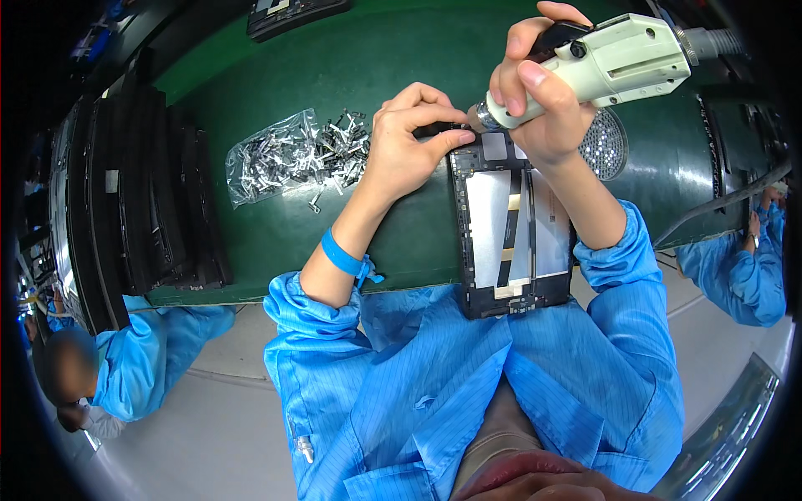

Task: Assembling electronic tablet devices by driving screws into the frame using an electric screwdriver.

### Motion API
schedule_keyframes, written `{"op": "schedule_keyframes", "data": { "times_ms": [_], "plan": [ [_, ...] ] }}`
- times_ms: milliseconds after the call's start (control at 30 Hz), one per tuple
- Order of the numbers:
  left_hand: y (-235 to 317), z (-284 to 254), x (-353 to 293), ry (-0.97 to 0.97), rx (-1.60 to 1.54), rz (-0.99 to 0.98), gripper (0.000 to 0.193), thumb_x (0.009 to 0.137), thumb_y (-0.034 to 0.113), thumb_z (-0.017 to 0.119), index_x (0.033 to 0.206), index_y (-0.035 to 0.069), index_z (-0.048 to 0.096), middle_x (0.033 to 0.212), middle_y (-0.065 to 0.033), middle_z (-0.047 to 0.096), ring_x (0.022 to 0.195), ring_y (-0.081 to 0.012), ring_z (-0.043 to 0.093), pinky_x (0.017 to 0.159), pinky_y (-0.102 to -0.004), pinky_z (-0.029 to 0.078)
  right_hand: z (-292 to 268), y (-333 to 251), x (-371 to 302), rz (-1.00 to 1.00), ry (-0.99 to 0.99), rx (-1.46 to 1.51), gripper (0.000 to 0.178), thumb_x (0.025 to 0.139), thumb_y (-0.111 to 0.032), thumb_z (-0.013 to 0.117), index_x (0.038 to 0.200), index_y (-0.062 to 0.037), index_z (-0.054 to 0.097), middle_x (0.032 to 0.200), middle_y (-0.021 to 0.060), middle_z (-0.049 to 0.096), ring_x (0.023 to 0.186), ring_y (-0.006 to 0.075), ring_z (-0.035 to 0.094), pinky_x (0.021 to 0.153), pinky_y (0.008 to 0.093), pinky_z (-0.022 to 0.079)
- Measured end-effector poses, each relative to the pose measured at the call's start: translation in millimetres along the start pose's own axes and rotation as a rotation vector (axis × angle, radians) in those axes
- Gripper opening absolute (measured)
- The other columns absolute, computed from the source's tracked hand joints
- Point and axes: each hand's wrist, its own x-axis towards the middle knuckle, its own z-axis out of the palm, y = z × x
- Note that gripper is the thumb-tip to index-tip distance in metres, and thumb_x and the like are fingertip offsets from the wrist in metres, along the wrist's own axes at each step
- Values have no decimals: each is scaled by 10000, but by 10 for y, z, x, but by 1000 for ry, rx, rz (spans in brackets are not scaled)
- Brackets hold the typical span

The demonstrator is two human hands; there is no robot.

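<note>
My right hand is wrapped round a pale electric screwdriver, which is tilted with its tip down to the left. The tip meets the far left corner of an opened tablet-like device that shows silver plates and a black frame. At that corner my left hand pinches thumb and fingers around a small dark piece, too hidden to name. A blue band circles my left wrist. Beside that hand lies a heap of small black-and-silver metal parts, partly spilling from a clear plastic bag.
A round perforated metal dish sits right of the device. Black panels stand in a row at the left of the green table. Another dark device lies at the far edge. A grey cable crosses at right. People in blue sit on both sides.
</note>
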Motion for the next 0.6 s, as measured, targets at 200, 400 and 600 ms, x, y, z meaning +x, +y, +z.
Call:
{"op": "schedule_keyframes", "data": {
  "times_ms": [200, 400, 600],
  "plan": [
    [-37, -7, -11, -3, 46, 66, 173, 692, 16, 805, 851, 21, 737, 900, -57, 630, 839, -161, 611, 750, -276, 495, 9, -12, 2, 5, 9, -10, 597, 801, -16, 636, 1336, -53, 373, 959, 148, 540, 470, 132, 483, 450, 246, 449],
    [17, -5, 0, 14, 123, 104, 165, 692, 38, 804, 841, 29, 736, 879, -57, 640, 829, -173, 620, 745, -287, 490, 17, -29, 6, 6, 17, -16, 597, 799, -17, 632, 1336, -52, 372, 961, 144, 540, 475, 130, 487, 450, 244, 451],
    [9, -14, 8, 30, 184, 167, 162, 685, 86, 804, 833, 63, 741, 858, -31, 652, 821, -185, 626, 781, -310, 453, 9, -30, 12, 14, 19, -7, 600, 802, -14, 627, 1340, -56, 365, 962, 142, 539, 474, 128, 487, 456, 248, 457]
  ]
}}
